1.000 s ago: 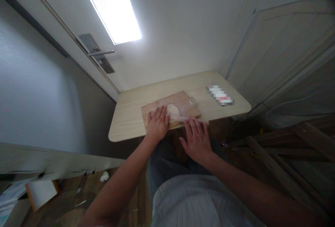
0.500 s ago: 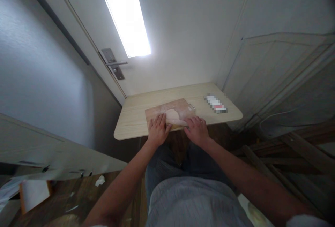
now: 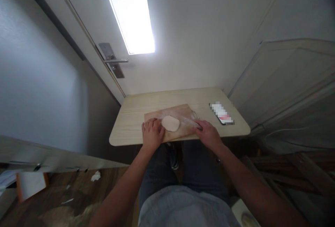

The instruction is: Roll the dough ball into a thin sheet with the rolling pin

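A flat, roughly round piece of dough (image 3: 170,123) lies on a floured wooden cutting board (image 3: 180,109). My left hand (image 3: 152,133) rests on the left part of the board, fingers spread, its thumb at the dough's left edge. At the board's right side, my right hand (image 3: 208,133) is closed round one end of a pale rolling pin (image 3: 188,120). The pin slants away from me to the left, beyond the dough's right side. Its far end is hard to tell from the flour.
The board sits at the front of a light wood table (image 3: 133,106) with rounded corners. To the right lies a phone (image 3: 222,113) with a blurred screen. Behind the table is a white door with a metal handle (image 3: 115,60). Crumpled paper (image 3: 96,175) lies on the floor.
The rolling pin has left the dough's near part and now slants at its right, held by my right hand alone. My left hand has let go of it and shifted to the dough's left edge.
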Available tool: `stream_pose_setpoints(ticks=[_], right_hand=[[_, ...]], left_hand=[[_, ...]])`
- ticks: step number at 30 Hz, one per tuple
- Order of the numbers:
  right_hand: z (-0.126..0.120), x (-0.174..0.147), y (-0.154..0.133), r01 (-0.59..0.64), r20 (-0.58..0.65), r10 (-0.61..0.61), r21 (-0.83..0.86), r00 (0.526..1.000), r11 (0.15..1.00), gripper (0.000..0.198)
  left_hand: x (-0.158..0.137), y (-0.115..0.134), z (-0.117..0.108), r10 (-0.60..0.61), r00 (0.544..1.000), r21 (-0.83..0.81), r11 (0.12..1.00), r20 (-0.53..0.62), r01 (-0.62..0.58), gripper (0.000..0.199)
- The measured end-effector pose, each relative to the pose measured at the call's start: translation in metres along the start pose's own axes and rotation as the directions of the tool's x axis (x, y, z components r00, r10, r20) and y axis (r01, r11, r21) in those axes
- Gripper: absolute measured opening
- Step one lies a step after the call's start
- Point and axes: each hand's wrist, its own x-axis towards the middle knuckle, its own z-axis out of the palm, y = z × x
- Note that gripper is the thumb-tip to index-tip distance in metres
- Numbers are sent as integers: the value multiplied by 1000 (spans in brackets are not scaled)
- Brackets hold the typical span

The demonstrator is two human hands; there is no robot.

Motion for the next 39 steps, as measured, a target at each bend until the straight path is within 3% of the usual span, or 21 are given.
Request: stream_pose_setpoints(ticks=[7,11,14,18,24,31,39], right_hand=[[2,24,-16,96,79,-95,-5,992,995,29],[2,37,-28,124,145,-108,-101,983,987,28],[2,45,-31,147,152,-127,-126,980,981,29],[8,46,-31,175,141,-156,-134,978,975,34],[20,44,-35,77,52,-66,-234,996,969,42],[27,66,-34,14,67,4,-269,998,963,51],[34,90,-28,12,24,-6,-261,1000,965,48]], left_hand=[[25,-14,7,-9,997,-100,995,72,16,25],[41,-20,3,-22,1000,-219,975,13,24,29],[57,-11,2,-28,999,-257,966,-28,19,32],[73,11,14,65,995,-169,984,69,-53,34],[78,21,29,105,981,21,994,166,-110,41],[97,20,36,91,979,48,994,184,-101,42],[111,20,43,76,978,-2,997,193,-77,42]])
